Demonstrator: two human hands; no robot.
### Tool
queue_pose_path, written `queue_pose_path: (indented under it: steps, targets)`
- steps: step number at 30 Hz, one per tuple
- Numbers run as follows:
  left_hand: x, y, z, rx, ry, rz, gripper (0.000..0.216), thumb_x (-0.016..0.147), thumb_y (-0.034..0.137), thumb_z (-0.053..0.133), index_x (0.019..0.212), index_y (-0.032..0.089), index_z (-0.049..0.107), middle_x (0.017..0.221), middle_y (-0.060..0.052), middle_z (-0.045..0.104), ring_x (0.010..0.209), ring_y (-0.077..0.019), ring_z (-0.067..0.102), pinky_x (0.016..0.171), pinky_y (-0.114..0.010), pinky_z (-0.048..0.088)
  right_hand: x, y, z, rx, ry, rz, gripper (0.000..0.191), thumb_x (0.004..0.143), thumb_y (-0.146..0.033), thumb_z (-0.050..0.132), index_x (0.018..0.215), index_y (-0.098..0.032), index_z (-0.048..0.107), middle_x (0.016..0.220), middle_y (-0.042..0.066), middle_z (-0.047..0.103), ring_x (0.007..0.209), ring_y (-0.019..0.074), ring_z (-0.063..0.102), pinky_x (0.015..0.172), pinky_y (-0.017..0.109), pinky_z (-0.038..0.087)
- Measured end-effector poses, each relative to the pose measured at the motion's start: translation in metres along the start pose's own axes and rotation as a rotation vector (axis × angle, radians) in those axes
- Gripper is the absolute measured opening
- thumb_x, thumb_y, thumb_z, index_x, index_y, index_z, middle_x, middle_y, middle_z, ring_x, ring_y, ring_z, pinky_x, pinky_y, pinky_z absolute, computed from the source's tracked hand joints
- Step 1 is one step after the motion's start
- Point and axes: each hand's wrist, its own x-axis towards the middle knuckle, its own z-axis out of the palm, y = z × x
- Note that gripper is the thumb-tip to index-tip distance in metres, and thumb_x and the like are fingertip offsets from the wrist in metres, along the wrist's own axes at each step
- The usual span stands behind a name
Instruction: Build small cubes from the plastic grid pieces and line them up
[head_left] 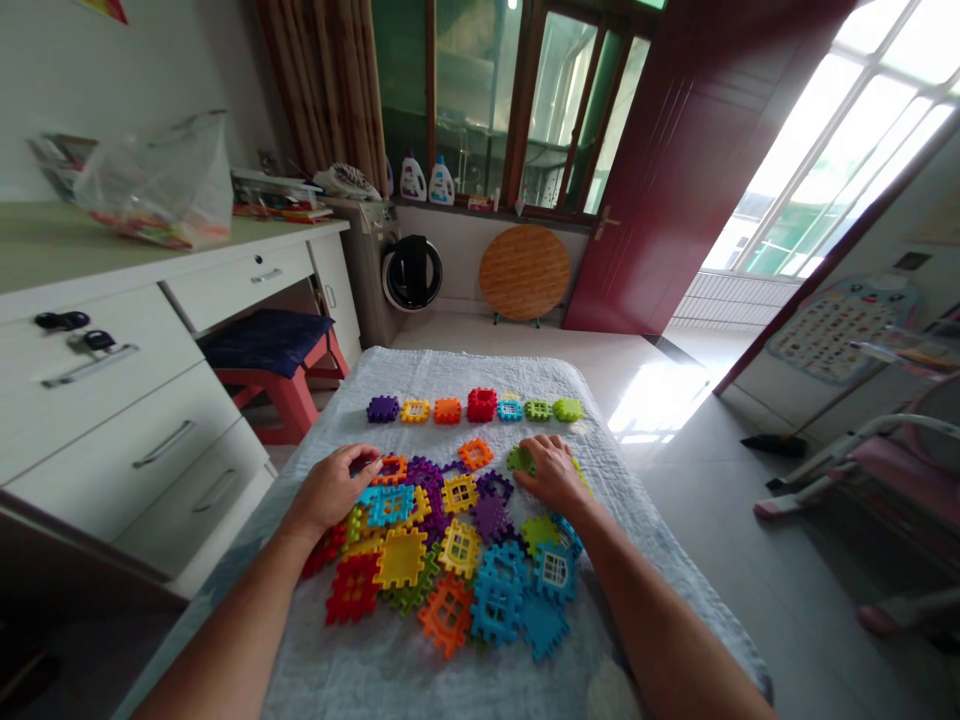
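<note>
A pile of colourful interlocking plastic building tiles [401, 556] lies on the cloth-covered table between my hands. My left hand [339, 487] is at the pile's upper left, fingers loosely curved with a gap to the thumb. Its fingertips reach the edge of an orange window tile [393, 468]. On the upper right, my right hand [553, 472] has its fingers and thumb around a green tile [521, 459], partly covering it. An orange frame tile [475, 454] lies between the hands. Farther back runs a row of tiles, including a purple one [382, 409] and a red stack [482, 404].
A pale quilted cloth [450, 372] covers the table. To the left are a white desk [97, 400] and a stool [270, 345] with a dark cushion. On the right stands a pink-seated chair [900, 480]. A round wooden tabletop [525, 272] leans at the back wall.
</note>
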Motion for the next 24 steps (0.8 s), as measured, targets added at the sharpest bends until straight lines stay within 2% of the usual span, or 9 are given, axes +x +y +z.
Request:
queue_pose_path:
  steps: [5,9,13,16,20,24]
  targets:
    - [0.001,-0.004,0.001,-0.011,0.001,0.001,0.036,0.074,0.049,0.050,0.091,0.020,0.065,0.095,-0.005,0.072,0.090,-0.0221,0.066,0.083,-0.029,0.049,0.000,0.006,-0.001,0.121,-0.026,-0.087,0.046,0.070,-0.024,0.066,0.115,-0.019,0.057,0.106,0.007,0.059,0.101,0.0237,0.048,0.089,0.034,0.036]
    - [0.002,-0.008,0.002,-0.016,0.004,0.024,0.033,0.076,0.047,0.050,0.090,0.021,0.065,0.094,-0.004,0.071,0.090,-0.0217,0.065,0.083,-0.028,0.049,0.011,0.021,-0.014,0.127,0.008,-0.114,0.054,0.068,-0.021,0.063,0.121,-0.017,0.054,0.111,0.009,0.059,0.103,0.0240,0.049,0.091,0.034,0.038]
    - [0.002,-0.008,0.002,-0.026,0.000,0.022,0.032,0.076,0.047,0.050,0.088,0.022,0.065,0.092,-0.003,0.072,0.088,-0.0212,0.066,0.082,-0.027,0.049,0.040,0.042,-0.035,-0.011,0.054,-0.030,0.052,0.067,-0.021,0.061,0.119,-0.019,0.056,0.113,0.009,0.059,0.104,0.0251,0.049,0.090,0.034,0.036]
    - [0.002,-0.006,0.002,-0.022,-0.005,0.010,0.033,0.076,0.047,0.050,0.089,0.021,0.065,0.094,-0.003,0.071,0.089,-0.0214,0.066,0.084,-0.028,0.049,0.068,0.054,-0.044,-0.113,0.031,0.041,0.049,0.070,-0.025,0.060,0.118,-0.021,0.056,0.117,0.007,0.059,0.108,0.0256,0.047,0.088,0.034,0.034]
    - [0.001,-0.005,0.000,-0.025,-0.011,0.001,0.032,0.076,0.047,0.050,0.089,0.021,0.064,0.094,-0.004,0.072,0.090,-0.0218,0.066,0.084,-0.029,0.049,0.094,0.063,-0.042,-0.157,-0.032,0.081,0.048,0.069,-0.027,0.062,0.117,-0.022,0.056,0.112,0.006,0.063,0.107,0.0272,0.048,0.085,0.035,0.034]
    - [0.001,-0.004,-0.001,-0.041,-0.013,0.014,0.032,0.075,0.048,0.051,0.088,0.022,0.065,0.093,-0.003,0.072,0.089,-0.0221,0.066,0.084,-0.029,0.050,0.104,0.065,-0.031,-0.166,-0.065,0.095,0.051,0.067,-0.021,0.061,0.118,-0.023,0.056,0.105,0.005,0.066,0.106,0.0280,0.051,0.083,0.036,0.035]
